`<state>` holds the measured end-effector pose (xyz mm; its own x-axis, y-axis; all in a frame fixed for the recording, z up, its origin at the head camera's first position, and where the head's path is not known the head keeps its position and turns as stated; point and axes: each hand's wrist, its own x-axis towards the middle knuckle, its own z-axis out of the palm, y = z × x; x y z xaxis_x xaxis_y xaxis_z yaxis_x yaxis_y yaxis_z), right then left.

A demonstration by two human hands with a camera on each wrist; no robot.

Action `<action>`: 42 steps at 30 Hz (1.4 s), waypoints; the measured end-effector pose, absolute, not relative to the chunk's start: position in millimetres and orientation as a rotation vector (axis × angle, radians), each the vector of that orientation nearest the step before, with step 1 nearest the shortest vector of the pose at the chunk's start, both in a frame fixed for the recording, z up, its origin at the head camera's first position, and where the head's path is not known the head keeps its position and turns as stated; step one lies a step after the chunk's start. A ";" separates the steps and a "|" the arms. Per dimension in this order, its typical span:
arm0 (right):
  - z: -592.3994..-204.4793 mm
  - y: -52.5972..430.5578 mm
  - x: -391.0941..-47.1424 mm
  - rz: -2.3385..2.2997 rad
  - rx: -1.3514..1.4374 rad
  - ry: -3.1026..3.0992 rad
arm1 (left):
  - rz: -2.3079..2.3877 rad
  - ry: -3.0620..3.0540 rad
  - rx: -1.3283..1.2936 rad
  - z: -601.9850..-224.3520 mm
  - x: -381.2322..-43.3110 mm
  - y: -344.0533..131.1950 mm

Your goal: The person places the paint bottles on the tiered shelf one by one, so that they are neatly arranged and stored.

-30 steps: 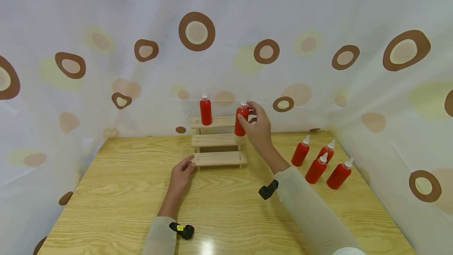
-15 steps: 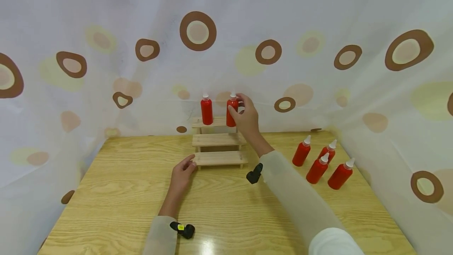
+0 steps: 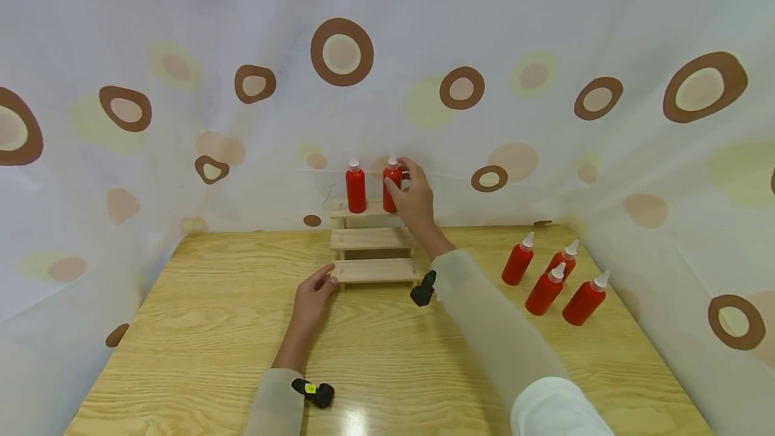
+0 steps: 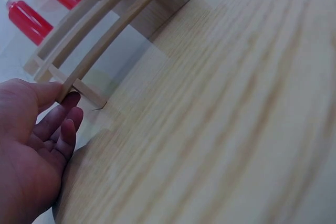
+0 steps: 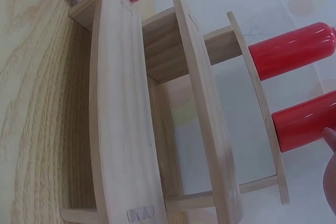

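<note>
A small three-step wooden rack [image 3: 372, 239] stands at the back of the table. On its top step a red squeeze bottle [image 3: 356, 192] with a white cap is upright at the left. My right hand [image 3: 416, 202] holds a second red bottle [image 3: 390, 198] beside it, thumb in front and fingers behind; in the right wrist view that bottle's base [image 5: 286, 129] meets the top step. My left hand [image 4: 31, 135] pinches the left end of the lowest step between thumb and fingers. The middle and lowest steps bear no bottles.
Several more red bottles [image 3: 543, 291] with white pointed caps stand on the right side of the wooden table [image 3: 200, 342]. A white curtain [image 3: 387, 39] with brown and cream spots hangs behind and along both sides.
My right hand has carried its bottle left and up, from in front of the rack's right end onto the top step next to the other bottle. My left hand stays at the rack.
</note>
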<state>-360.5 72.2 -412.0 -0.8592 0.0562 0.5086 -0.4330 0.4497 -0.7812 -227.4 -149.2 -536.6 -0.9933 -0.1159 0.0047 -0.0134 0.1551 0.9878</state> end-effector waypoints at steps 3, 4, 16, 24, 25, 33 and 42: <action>-412.0 72.4 -359.1 1.392 0.296 -2.250 | -1.976 -2.329 0.126 -536.7 -227.1 -148.8; -411.9 72.5 -358.5 1.388 0.292 -2.253 | -1.973 -2.330 0.128 -536.6 -226.9 -148.8; -409.4 79.1 -347.5 1.253 0.295 -2.259 | -1.972 -2.345 0.127 -537.5 -227.0 -147.9; -409.6 103.6 -323.3 1.224 0.399 -2.143 | -1.968 -2.361 0.136 -537.1 -226.6 -147.8; -410.0 107.7 -319.1 1.212 0.400 -2.130 | -1.974 -2.360 0.138 -537.0 -226.5 -147.8; -414.8 141.0 -281.5 1.204 0.367 -2.074 | -1.998 -2.371 0.137 -527.3 -221.2 -147.8; -426.4 182.8 -234.1 1.133 0.286 -2.173 | -1.991 -2.351 0.142 -535.5 -225.0 -147.3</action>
